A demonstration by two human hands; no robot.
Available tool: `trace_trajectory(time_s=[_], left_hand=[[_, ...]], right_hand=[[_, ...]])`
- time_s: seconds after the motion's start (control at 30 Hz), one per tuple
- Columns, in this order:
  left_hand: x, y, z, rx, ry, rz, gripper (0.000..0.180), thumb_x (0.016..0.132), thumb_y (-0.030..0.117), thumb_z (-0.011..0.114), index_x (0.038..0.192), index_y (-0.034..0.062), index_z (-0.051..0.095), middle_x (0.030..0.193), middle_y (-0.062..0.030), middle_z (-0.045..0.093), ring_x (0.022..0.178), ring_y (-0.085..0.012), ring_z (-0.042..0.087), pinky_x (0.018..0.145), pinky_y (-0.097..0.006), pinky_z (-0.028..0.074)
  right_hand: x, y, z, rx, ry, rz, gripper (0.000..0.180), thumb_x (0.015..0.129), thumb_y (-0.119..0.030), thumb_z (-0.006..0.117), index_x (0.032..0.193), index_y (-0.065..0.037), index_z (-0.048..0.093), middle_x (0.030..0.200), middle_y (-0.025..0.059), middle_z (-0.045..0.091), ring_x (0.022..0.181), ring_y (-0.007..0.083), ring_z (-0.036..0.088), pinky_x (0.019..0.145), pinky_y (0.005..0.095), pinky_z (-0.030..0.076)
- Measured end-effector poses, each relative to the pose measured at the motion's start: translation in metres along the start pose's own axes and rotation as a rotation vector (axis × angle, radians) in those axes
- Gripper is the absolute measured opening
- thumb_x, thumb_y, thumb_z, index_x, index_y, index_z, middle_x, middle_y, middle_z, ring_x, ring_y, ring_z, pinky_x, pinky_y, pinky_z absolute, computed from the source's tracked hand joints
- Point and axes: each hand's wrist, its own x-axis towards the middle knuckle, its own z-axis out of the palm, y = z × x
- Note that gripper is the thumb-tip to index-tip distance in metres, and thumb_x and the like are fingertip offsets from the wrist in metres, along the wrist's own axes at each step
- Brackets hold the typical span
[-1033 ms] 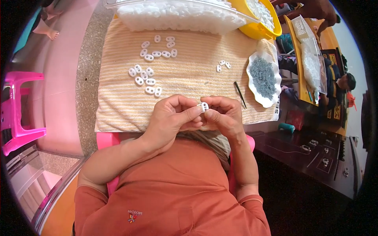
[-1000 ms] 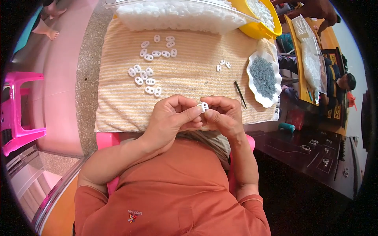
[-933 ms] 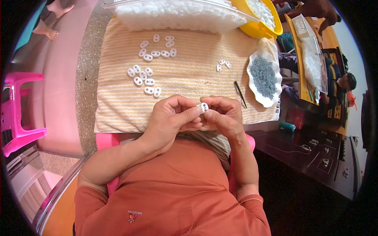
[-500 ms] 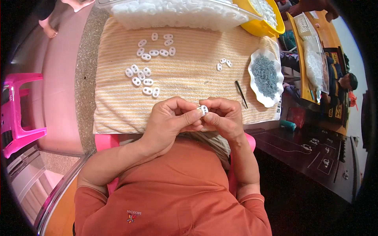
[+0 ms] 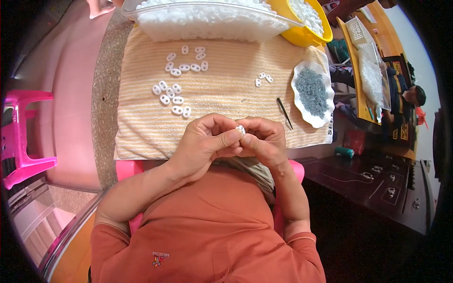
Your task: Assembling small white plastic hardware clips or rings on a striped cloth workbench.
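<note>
My left hand (image 5: 207,139) and my right hand (image 5: 265,142) meet over the near edge of the towel-covered table. Both sets of fingertips pinch one small white plastic piece (image 5: 241,129), which they mostly hide. Beyond my left hand lie two groups of white oval two-holed pieces (image 5: 164,99), several in each. Past my right hand are three smaller white two-holed pieces (image 5: 262,75) and a tiny grey pin (image 5: 243,100). A thin black tool (image 5: 284,113) rests to the right, beside a white scalloped dish (image 5: 317,123) of grey-blue pins (image 5: 311,89).
A clear bin (image 5: 212,23) heaped with white pieces stands at the far edge, with a yellow basin (image 5: 309,35) of white pieces beside it. A pink stool (image 5: 28,137) is on the left. To the right, another person (image 5: 410,96) is near a wooden table (image 5: 365,108).
The white piece has been turned in my fingers, so it shows narrower and its holes are harder to see. Both hands keep their pinch. The whole view has shifted slightly.
</note>
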Motion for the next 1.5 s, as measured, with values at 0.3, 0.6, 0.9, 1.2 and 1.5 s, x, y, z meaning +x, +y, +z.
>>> trace_trajectory(time_s=[0.3, 0.6, 0.9, 1.2, 1.5], left_hand=[[0.0, 0.004, 0.001, -0.048, -0.089, -0.016, 0.011, 0.09, 0.008, 0.063, 0.098, 0.0032, 0.057, 0.093, -0.0045, 0.062, 0.085, -0.0125, 0.064, 0.078, -0.029, 0.058], [-0.002, 0.004, 0.001, -0.056, -0.165, -0.031, 0.007, 0.091, 0.007, 0.062, 0.093, 0.0037, 0.057, 0.092, -0.0048, 0.062, 0.087, -0.0135, 0.064, 0.082, -0.031, 0.057], [-0.003, 0.002, 0.0, -0.053, -0.216, -0.033, 0.006, 0.091, 0.007, 0.063, 0.089, 0.0045, 0.058, 0.09, -0.0045, 0.063, 0.086, -0.0125, 0.064, 0.082, -0.028, 0.056], [-0.006, 0.0, 0.002, -0.101, -0.255, -0.025, 0.008, 0.09, 0.009, 0.065, 0.088, 0.0049, 0.058, 0.088, -0.0048, 0.063, 0.085, -0.0145, 0.064, 0.081, -0.028, 0.055], [-0.004, -0.003, -0.002, -0.086, -0.237, -0.036, 0.007, 0.089, 0.009, 0.065, 0.088, 0.0049, 0.059, 0.088, -0.0041, 0.063, 0.083, -0.0139, 0.064, 0.081, -0.029, 0.056]], right_hand=[[0.003, 0.003, -0.002, -0.326, -0.012, -0.32, 0.021, 0.083, -0.002, 0.067, 0.103, 0.004, 0.065, 0.092, 0.0058, 0.061, 0.085, 0.0118, 0.059, 0.075, 0.0232, 0.048], [-0.002, -0.002, 0.004, -0.349, 0.007, -0.374, 0.023, 0.08, -0.001, 0.071, 0.102, 0.003, 0.066, 0.09, 0.0066, 0.06, 0.081, 0.012, 0.057, 0.072, 0.0233, 0.046], [-0.005, -0.001, 0.002, -0.377, -0.009, -0.43, 0.023, 0.081, -0.008, 0.073, 0.101, 0.002, 0.067, 0.087, 0.0066, 0.061, 0.078, 0.0117, 0.056, 0.068, 0.0226, 0.044], [-0.003, -0.004, -0.001, -0.5, -0.074, -0.531, 0.025, 0.08, -0.005, 0.073, 0.103, 0.004, 0.066, 0.084, 0.0084, 0.061, 0.072, 0.0117, 0.053, 0.062, 0.022, 0.041], [-0.005, -0.005, 0.001, -0.532, -0.088, -0.491, 0.025, 0.081, -0.003, 0.071, 0.104, 0.003, 0.066, 0.084, 0.0071, 0.06, 0.071, 0.0107, 0.052, 0.062, 0.0216, 0.04]])
